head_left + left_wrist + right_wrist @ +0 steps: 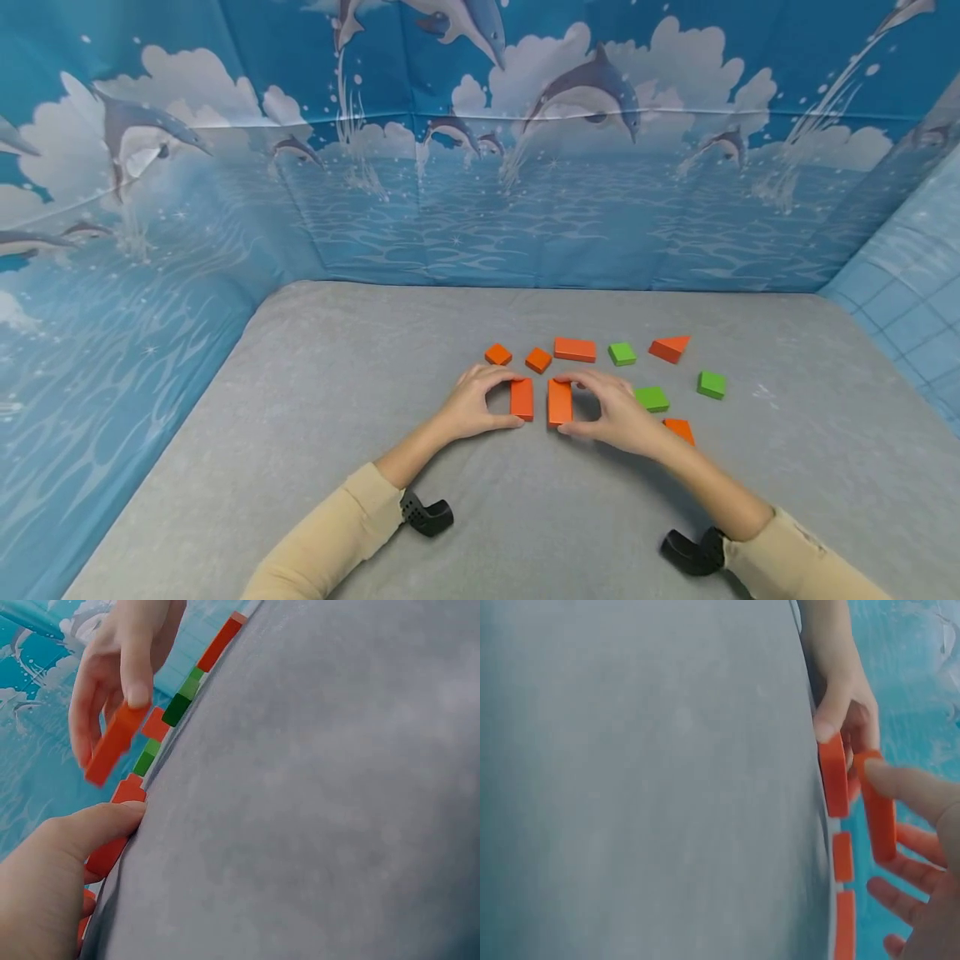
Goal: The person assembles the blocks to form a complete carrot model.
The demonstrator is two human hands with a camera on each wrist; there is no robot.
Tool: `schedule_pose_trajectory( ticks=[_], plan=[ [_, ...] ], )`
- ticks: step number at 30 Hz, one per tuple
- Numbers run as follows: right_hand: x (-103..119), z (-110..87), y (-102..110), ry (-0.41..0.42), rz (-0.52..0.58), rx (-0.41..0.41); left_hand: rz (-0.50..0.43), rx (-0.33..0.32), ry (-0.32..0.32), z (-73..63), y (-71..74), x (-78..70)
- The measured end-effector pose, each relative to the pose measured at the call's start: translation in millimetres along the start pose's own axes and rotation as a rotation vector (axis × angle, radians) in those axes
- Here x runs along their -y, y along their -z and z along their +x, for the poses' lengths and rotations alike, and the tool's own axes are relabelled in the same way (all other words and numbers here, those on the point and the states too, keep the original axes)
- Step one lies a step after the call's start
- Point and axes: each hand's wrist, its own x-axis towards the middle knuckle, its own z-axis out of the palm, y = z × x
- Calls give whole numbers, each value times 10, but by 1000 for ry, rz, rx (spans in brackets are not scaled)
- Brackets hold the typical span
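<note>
My left hand pinches an orange rectangular block between thumb and fingers, at its near and far ends. The block rests on the grey surface in the right wrist view. Just to its right, my right hand grips a second orange block the same way. That block hangs clear of the surface in the left wrist view. A narrow gap separates the two blocks, which stand nearly parallel. Behind them lie two small orange blocks and a longer orange block.
Several green blocks lie to the right, along with an orange triangular block. Another orange block is partly behind my right forearm. A blue dolphin-print cloth hangs at the back and sides of the grey surface.
</note>
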Motion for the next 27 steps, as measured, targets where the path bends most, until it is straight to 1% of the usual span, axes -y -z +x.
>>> schedule_pose_trajectory(
  ticks=[4, 8, 15, 27],
  plan=[
    [0, 102, -81, -20, -5, 18, 2, -4, -9, 1, -7, 3],
    [-42, 146, -130, -37, 16, 41, 3, -9, -14, 0, -7, 6],
    [-81, 175, -185, -67, 54, 71, 10, -6, -10, 6, -5, 9],
    [-67, 183, -234, -117, 43, 76, 11, -7, -21, 7, -9, 34]
  ],
)
